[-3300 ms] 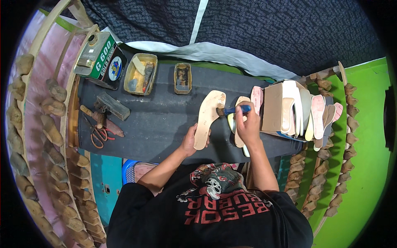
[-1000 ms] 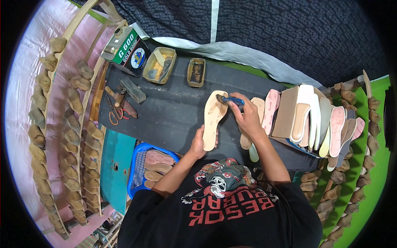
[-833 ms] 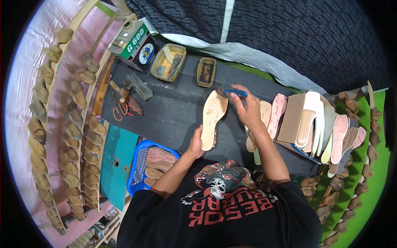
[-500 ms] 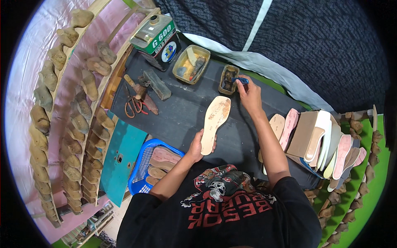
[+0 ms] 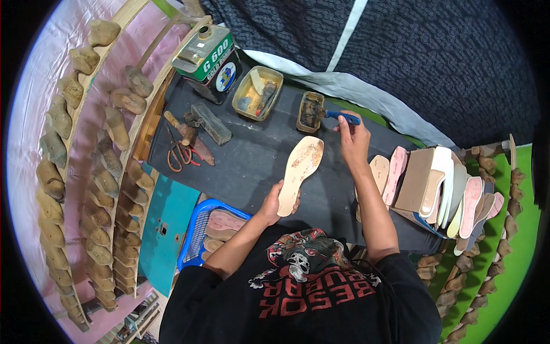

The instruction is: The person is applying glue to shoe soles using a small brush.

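One black tabletop [image 5: 246, 157] lies beneath the tan insole [image 5: 298, 172], whose heel the left hand [image 5: 272, 203] grips; it looks light and fairly stiff (the brown-smeared forefoot may be tacky), so the bare heel edges seem the safest hold. Smaller, a tub [image 5: 306, 128] sits beyond the forefoot, and the right hand [image 5: 354, 139] is clamped on a blue-handled brush [image 5: 333, 114] at the tub's rim.

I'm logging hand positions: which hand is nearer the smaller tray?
Right. The right hand is right of the smaller tray, holding a brush at its rim; the left hand, gripping an insole, is farther off, lower in the picture.
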A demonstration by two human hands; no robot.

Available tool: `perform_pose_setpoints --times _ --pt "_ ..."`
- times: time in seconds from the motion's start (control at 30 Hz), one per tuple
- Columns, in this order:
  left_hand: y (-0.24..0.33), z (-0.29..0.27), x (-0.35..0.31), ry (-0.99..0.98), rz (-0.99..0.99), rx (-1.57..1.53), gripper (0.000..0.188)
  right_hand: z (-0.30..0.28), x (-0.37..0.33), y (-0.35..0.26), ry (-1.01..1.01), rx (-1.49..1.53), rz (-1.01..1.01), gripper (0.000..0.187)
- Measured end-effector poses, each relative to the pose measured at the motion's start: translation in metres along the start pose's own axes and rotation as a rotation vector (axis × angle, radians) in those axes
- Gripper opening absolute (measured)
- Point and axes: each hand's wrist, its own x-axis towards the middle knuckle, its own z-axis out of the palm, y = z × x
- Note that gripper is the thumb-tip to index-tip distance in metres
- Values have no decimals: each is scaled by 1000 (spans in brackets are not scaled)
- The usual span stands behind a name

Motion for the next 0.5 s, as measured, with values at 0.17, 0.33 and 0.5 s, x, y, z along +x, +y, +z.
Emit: perform_pose_setpoints --times 0.17,0.33,0.5 --pt "-14 18 11 14 8 7 52 -42 -38 -11 66 155 -55 13" --pt "-28 31 25 -42 -69 56 53 -78 -73 -9 -69 -32 -100 13" --pt "-43 52 35 -38 -71 112 52 -104 -104 -17 -235 -112 -306 17"
